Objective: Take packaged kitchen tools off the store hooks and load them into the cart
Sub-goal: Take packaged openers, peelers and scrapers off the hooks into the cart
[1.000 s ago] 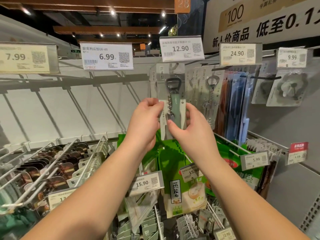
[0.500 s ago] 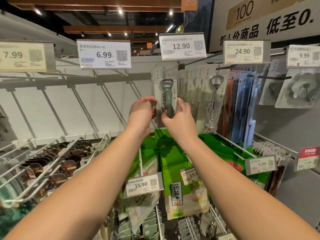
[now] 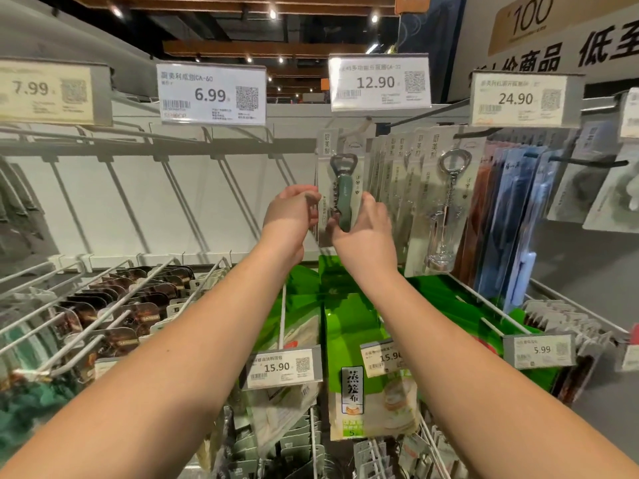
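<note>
Opener pack (image 3: 340,188) hangs on hook under 12.90 tag (image 3: 379,83) | left hand (image 3: 288,216) pinches its left edge | right hand (image 3: 366,229) grips right edge | advice: slide straight along hook, keep level.

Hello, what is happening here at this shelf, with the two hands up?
A person stands at a store display and has both hands on one carded bottle opener with a green handle, under the 12.90 price tag. The left hand pinches the card's left edge and the right hand holds its lower right side. The top of the card is up at the hook, in front of more cards on that hook. No cart is in view.
</note>
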`<state>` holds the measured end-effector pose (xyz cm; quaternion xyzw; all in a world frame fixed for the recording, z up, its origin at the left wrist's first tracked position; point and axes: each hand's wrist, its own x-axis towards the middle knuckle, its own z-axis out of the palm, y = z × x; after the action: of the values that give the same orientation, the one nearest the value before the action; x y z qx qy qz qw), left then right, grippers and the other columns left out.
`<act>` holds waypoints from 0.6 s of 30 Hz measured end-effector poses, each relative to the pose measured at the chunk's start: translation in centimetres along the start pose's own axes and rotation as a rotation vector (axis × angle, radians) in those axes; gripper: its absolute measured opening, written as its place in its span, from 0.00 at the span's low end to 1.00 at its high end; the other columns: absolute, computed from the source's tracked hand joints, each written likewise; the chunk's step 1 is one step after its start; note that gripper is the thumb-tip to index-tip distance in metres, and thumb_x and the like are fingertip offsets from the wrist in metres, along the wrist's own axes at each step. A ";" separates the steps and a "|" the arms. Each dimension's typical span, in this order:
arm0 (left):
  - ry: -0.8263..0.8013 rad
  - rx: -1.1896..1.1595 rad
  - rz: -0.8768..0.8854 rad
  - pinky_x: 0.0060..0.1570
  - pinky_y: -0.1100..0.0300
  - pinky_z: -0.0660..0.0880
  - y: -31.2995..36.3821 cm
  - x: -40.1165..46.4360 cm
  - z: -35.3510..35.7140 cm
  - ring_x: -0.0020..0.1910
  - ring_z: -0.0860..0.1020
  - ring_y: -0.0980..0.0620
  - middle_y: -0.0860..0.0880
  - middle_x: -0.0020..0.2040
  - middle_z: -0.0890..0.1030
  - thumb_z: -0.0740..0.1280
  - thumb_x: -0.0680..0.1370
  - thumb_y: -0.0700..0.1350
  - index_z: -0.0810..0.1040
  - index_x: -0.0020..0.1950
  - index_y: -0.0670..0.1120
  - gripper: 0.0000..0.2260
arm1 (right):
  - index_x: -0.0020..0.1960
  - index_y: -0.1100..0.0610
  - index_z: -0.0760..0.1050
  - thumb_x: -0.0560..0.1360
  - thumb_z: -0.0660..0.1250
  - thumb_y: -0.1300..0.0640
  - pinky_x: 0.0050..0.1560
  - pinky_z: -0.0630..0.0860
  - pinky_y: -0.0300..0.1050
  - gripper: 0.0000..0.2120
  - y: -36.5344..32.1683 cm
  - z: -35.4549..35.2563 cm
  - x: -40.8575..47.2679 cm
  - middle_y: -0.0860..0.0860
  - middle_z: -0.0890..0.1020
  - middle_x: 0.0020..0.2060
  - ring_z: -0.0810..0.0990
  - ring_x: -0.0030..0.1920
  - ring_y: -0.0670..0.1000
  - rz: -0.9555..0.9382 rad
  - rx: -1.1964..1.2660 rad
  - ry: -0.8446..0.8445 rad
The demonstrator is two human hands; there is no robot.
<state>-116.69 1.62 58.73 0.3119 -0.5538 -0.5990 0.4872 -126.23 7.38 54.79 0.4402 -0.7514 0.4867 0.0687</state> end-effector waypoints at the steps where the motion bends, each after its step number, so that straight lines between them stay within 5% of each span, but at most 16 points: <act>1: 0.002 0.007 0.002 0.50 0.54 0.77 0.0 -0.1 -0.1 0.44 0.76 0.48 0.43 0.49 0.82 0.60 0.78 0.35 0.79 0.49 0.47 0.11 | 0.78 0.56 0.56 0.77 0.69 0.48 0.73 0.61 0.48 0.36 0.0 -0.2 -0.2 0.56 0.66 0.72 0.63 0.73 0.56 0.007 0.025 -0.010; 5: 0.024 0.031 0.025 0.49 0.58 0.75 -0.2 -1.1 -1.7 0.45 0.75 0.50 0.48 0.49 0.80 0.64 0.79 0.37 0.79 0.56 0.45 0.08 | 0.81 0.58 0.50 0.76 0.69 0.44 0.74 0.60 0.51 0.43 -0.2 -1.6 -1.8 0.58 0.62 0.74 0.61 0.75 0.59 0.013 -0.001 -0.017; 11: 0.008 0.085 0.130 0.44 0.61 0.73 0.3 -6.6 -9.5 0.40 0.75 0.53 0.50 0.44 0.78 0.66 0.79 0.38 0.78 0.49 0.48 0.05 | 0.74 0.59 0.65 0.77 0.68 0.48 0.69 0.66 0.50 0.30 -2.9 -2.7 -7.0 0.57 0.71 0.66 0.70 0.67 0.56 -0.164 0.000 0.026; 15: 0.126 0.164 0.163 0.36 0.65 0.72 0.8 -12.8 -19.6 0.37 0.76 0.54 0.50 0.43 0.80 0.67 0.79 0.38 0.79 0.46 0.49 0.07 | 0.62 0.57 0.78 0.78 0.67 0.52 0.53 0.66 0.35 0.15 -8.5 -0.3 -11.9 0.52 0.80 0.56 0.78 0.56 0.51 -0.280 0.045 -0.194; 18: 0.250 0.326 0.121 0.43 0.59 0.75 0.5 -19.6 -30.1 0.40 0.79 0.52 0.47 0.44 0.83 0.69 0.77 0.43 0.82 0.45 0.53 0.05 | 0.55 0.52 0.80 0.78 0.66 0.52 0.51 0.69 0.40 0.08 -14.3 3.8 -18.0 0.48 0.81 0.49 0.78 0.53 0.49 -0.397 0.031 -0.441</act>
<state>-82.61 9.01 50.15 0.4245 -0.5964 -0.4278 0.5302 -103.68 13.14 52.87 0.6748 -0.6398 0.3676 -0.0090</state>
